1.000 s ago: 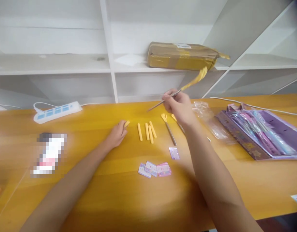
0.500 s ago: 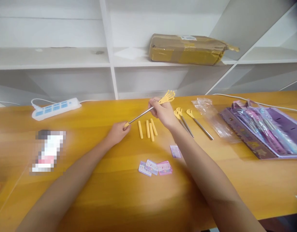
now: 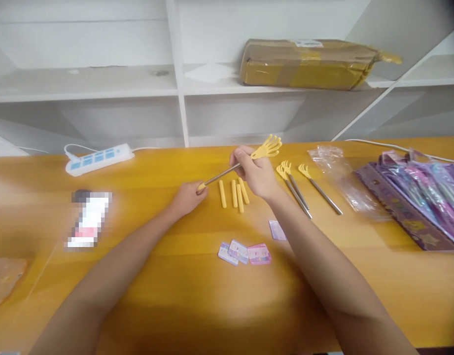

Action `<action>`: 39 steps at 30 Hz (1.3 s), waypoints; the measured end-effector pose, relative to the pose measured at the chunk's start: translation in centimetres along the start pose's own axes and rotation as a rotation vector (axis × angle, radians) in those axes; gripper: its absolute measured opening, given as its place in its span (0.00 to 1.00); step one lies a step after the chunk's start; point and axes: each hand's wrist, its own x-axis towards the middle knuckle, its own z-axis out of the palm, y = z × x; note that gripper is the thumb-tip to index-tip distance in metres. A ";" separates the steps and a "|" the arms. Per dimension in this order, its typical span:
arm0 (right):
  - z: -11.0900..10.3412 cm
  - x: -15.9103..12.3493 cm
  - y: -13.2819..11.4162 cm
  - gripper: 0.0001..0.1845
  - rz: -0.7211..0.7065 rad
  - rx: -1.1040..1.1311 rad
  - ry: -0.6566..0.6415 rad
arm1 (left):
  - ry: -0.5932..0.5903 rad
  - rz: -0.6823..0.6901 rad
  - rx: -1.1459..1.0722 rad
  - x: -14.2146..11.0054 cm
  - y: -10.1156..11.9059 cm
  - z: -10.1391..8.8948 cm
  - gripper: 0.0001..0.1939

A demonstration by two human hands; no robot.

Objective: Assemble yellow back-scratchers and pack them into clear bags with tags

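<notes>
A back scratcher (image 3: 222,174) with a yellow claw head and a metal rod is held above the table between my two hands. My left hand (image 3: 190,197) is closed around its yellow handle end, most of which the fingers hide. Near the claw, my right hand (image 3: 257,172) grips the upper rod. Several loose yellow handle tubes (image 3: 234,193) lie just below the rod. To the right of my right hand rest three metal rods with yellow claws, one of them a separate claw rod (image 3: 321,190) lying apart from the other two.
Small printed cards (image 3: 238,251) lie nearer me. A power strip (image 3: 99,159) and a blurred-out phone-like item (image 3: 89,219) are at left. At right are clear plastic wrappers (image 3: 345,182) and a purple box (image 3: 404,212) of packaged items. A taped carton (image 3: 308,66) sits on the shelf.
The view has shifted slightly, so things on the table appear moved, and an orange packet shows more at left. Both hands keep their hold on the back scratcher.
</notes>
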 end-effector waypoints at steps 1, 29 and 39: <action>0.0 -0.1 0.0 0.26 -0.003 -0.001 -0.002 | 0.002 0.000 0.001 0.0 0.0 0.0 0.20; -0.1 0.0 0.6 0.25 -0.078 -0.003 -0.058 | -0.028 0.016 -0.038 0.1 -0.1 -0.2 0.20; 0.3 0.3 1.3 0.28 -0.080 0.070 -0.043 | -0.004 0.024 -0.044 0.1 -0.9 -0.2 0.21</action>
